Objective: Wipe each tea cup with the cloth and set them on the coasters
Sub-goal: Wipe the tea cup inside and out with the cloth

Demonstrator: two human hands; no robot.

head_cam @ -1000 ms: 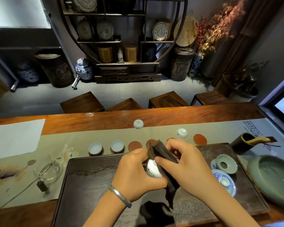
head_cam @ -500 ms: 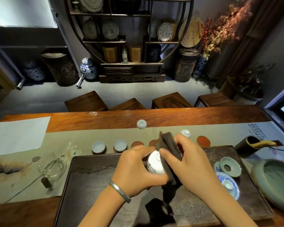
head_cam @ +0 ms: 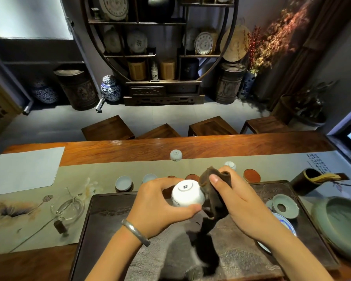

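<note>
The left hand (head_cam: 160, 205) grips a smooth round white porcelain tea cup (head_cam: 187, 193), base up; the right hand (head_cam: 243, 201) pinches a limp dark brown cloth (head_cam: 215, 191) against it.

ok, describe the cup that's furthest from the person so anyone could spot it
Start at the long beige runner across the wooden table. At its far edge, mid-table, sits a white cup, upside down. It stands alone, beyond the row of coasters and cups.

Single head-worn wide view, forward and down, near the table (head_cam: 211, 147), shelves (head_cam: 160, 55) well beyond
</note>
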